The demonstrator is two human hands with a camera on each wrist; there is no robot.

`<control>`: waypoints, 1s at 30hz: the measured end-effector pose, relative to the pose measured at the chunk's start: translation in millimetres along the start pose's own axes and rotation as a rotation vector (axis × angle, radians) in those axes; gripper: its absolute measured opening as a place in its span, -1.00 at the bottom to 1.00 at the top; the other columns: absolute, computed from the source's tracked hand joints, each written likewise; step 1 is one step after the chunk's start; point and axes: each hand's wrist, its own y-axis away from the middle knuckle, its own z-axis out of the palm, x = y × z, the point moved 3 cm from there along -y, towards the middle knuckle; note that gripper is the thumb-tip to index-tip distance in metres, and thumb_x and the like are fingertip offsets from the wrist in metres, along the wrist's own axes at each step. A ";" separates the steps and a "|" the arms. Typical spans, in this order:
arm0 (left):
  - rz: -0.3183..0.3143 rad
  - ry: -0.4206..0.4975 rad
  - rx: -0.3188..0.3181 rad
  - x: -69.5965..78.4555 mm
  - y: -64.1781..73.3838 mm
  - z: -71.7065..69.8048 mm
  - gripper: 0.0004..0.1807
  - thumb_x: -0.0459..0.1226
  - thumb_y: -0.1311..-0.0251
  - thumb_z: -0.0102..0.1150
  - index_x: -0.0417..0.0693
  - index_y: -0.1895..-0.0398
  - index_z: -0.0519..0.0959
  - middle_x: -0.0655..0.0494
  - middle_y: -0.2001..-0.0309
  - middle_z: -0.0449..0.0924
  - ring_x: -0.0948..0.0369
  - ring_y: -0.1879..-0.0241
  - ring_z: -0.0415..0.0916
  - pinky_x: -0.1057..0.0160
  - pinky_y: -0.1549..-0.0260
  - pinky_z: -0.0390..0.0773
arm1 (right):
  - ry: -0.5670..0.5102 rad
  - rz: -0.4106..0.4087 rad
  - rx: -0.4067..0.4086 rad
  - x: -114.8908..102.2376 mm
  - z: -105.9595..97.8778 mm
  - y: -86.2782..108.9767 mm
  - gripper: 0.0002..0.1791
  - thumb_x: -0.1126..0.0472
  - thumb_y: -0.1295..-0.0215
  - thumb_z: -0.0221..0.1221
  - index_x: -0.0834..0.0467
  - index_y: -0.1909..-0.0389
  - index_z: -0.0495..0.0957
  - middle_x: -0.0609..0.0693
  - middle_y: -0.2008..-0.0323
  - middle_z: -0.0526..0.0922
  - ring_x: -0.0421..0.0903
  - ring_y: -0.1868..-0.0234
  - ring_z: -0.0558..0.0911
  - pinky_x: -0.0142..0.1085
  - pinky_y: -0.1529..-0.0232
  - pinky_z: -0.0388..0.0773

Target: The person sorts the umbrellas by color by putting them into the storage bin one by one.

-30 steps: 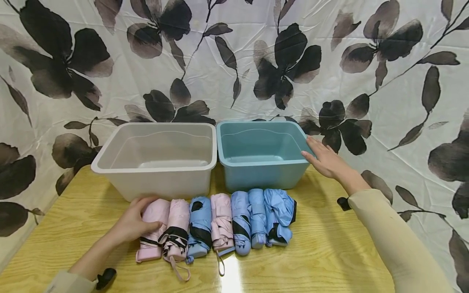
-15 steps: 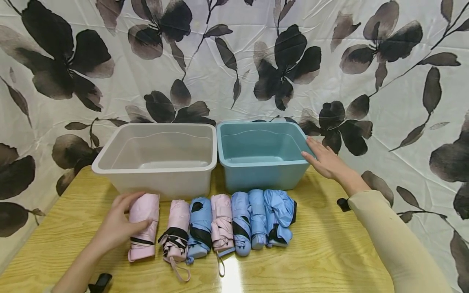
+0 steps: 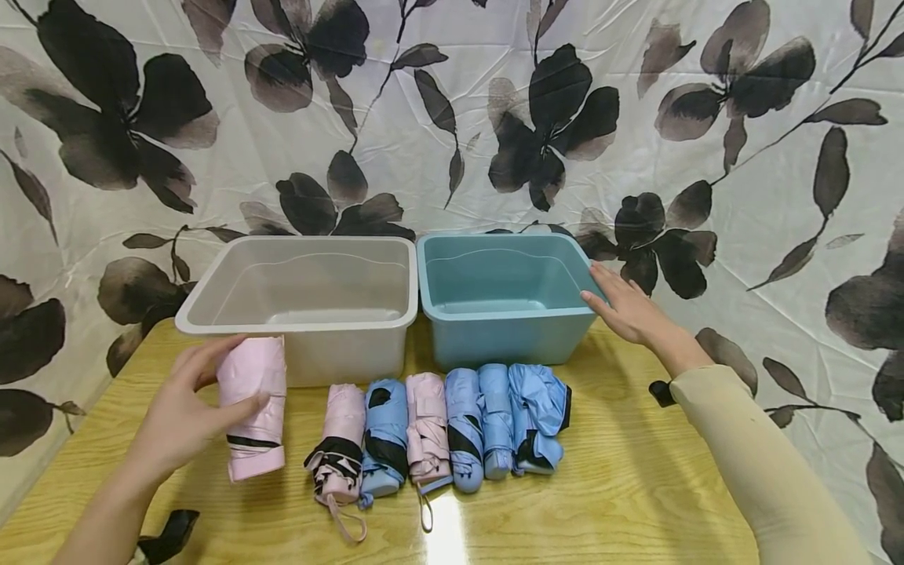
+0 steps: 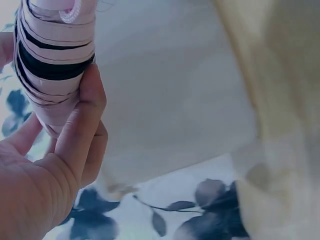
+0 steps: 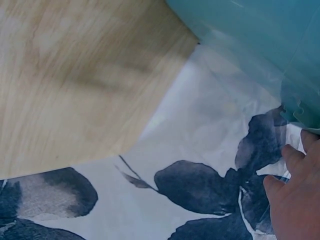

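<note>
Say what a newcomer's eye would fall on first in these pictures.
Probably the backdrop, its large dark flowers filling the head view's upper part. Below, a pale grey bin and a blue bin stand side by side, six folded pink and blue umbrellas lined up in front. At the left, the left hand grips another pink umbrella.

A left tub [image 3: 346,355] and a right tub [image 3: 508,341] sit on the counter [image 3: 628,471], a cloth [image 3: 441,169] behind them. In front, six folding umbrellas [image 3: 462,420] lie side by side, one more umbrella [image 3: 263,373] left of them.
</note>
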 end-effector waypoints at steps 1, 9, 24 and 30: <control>-0.007 0.012 -0.002 3.5 -2.0 -3.0 -0.08 -0.34 -0.08 0.57 -0.12 -0.54 0.33 -0.14 -0.30 0.26 -0.07 -0.08 0.44 0.63 0.26 0.47 | 0.000 0.000 0.001 -0.1 -0.2 0.0 -0.14 -0.29 -0.66 -0.29 0.17 -0.69 -0.19 0.17 -0.69 -0.19 0.28 -0.65 -0.12 0.33 -0.55 -0.31; -0.029 0.090 0.025 32.4 -30.2 -17.5 -0.07 -0.32 -0.16 0.53 -0.01 -0.60 0.27 -0.07 -0.38 0.15 0.30 -0.08 0.45 0.52 0.39 0.62 | -0.002 0.007 -0.002 -0.2 -0.3 0.3 -0.13 -0.30 -0.66 -0.30 0.17 -0.69 -0.20 0.19 -0.69 -0.19 0.27 -0.66 -0.13 0.32 -0.56 -0.33; -0.079 0.147 0.062 74.3 -135.5 7.5 -0.04 -0.16 -0.20 0.50 0.04 -0.62 0.20 -0.13 -0.49 0.10 -0.11 -0.20 0.36 0.59 0.29 0.48 | -0.011 0.002 -0.019 -3.5 -2.9 -0.2 -0.14 -0.29 -0.66 -0.30 0.19 -0.69 -0.19 0.16 -0.69 -0.21 0.26 -0.66 -0.14 0.33 -0.55 -0.31; -0.081 0.143 0.049 76.7 -173.9 37.9 -0.05 -0.23 -0.15 0.50 -0.11 -0.59 0.22 -0.21 -0.44 0.11 -0.03 -0.17 0.29 0.31 0.00 0.50 | -0.007 0.009 -0.018 -2.5 -2.8 0.2 -0.14 -0.29 -0.67 -0.30 0.18 -0.69 -0.20 0.16 -0.69 -0.21 0.26 -0.66 -0.13 0.32 -0.56 -0.30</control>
